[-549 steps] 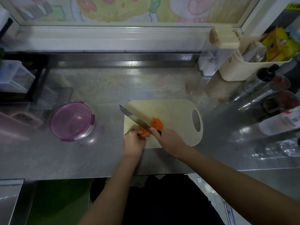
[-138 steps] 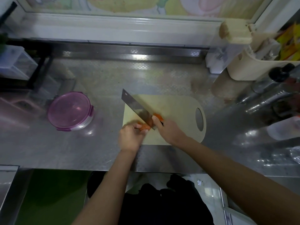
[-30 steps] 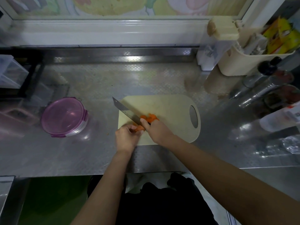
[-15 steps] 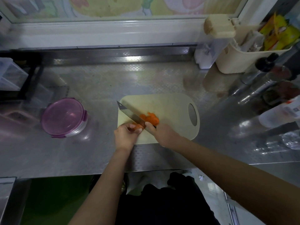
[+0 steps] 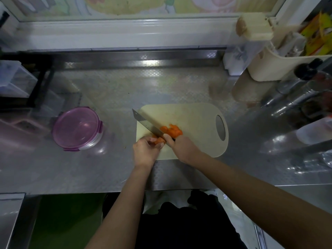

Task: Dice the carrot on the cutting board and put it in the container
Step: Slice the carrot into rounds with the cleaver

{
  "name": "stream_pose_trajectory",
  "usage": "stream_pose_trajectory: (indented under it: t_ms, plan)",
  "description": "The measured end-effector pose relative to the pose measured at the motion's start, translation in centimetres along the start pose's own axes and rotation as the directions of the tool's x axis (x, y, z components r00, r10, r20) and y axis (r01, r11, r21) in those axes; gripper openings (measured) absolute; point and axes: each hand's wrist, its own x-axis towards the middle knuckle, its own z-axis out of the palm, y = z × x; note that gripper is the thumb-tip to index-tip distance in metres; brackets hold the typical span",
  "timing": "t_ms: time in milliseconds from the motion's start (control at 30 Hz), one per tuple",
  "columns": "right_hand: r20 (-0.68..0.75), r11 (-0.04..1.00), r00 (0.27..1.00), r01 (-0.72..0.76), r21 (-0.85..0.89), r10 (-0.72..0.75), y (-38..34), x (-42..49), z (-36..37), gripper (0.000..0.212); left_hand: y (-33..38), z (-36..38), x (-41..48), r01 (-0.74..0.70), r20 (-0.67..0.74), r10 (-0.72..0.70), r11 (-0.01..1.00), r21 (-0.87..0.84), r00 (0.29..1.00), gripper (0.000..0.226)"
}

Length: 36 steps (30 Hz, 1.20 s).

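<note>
A beige cutting board (image 5: 195,121) lies on the steel counter. My left hand (image 5: 145,151) pins the uncut carrot piece (image 5: 159,140) at the board's near left corner. My right hand (image 5: 182,147) grips the handle of a cleaver-like knife (image 5: 146,123), its blade slanting up-left with the edge down against the carrot. Cut orange carrot pieces (image 5: 171,131) lie in a small heap just right of the blade. The round container with a purple clip lid (image 5: 78,129) stands closed to the left of the board.
A black rack with clear boxes (image 5: 19,83) stands at the far left. A cream tub (image 5: 269,67), bottles (image 5: 298,97) and a white plastic bottle (image 5: 316,132) crowd the right side. The counter's front edge runs just below my wrists.
Over the earlier frames the heap of cut carrot right of the blade has grown while the piece under my left hand has shortened. Both hands stay at the board's near left corner.
</note>
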Motion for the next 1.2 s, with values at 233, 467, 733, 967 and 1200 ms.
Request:
stream_pose_trajectory:
  t_ms: [233,467,733,967,1200]
  plan:
    - [0.072,0.990,0.997,-0.021,0.137,0.012,-0.4,0.0,-2.0,0.050,-0.1,0.2,0.0,0.013,0.001,-0.013,0.999,-0.044,1.000,0.024]
    - [-0.006,0.983,0.983,-0.183,-0.002,0.183,-0.1,-0.7,-3.0,0.062,-0.5,0.4,0.1,0.019,-0.007,-0.019,0.999,-0.051,1.000,0.030]
    - [-0.014,0.995,0.995,-0.096,0.007,0.096,-0.8,-2.2,-3.2,0.047,-0.2,0.4,-0.2,0.003,-0.015,-0.003,0.999,-0.047,1.000,0.023]
    - [-0.045,0.998,0.998,-0.045,-0.032,0.044,-0.7,-2.5,-2.7,0.044,0.0,0.3,-0.4,-0.024,-0.014,0.024,0.999,-0.034,1.000,0.016]
    - [-0.050,1.000,0.998,-0.023,-0.003,0.023,-0.6,-2.7,-2.6,0.034,0.0,0.3,-0.4,-0.029,-0.012,0.029,0.999,-0.032,1.000,0.014]
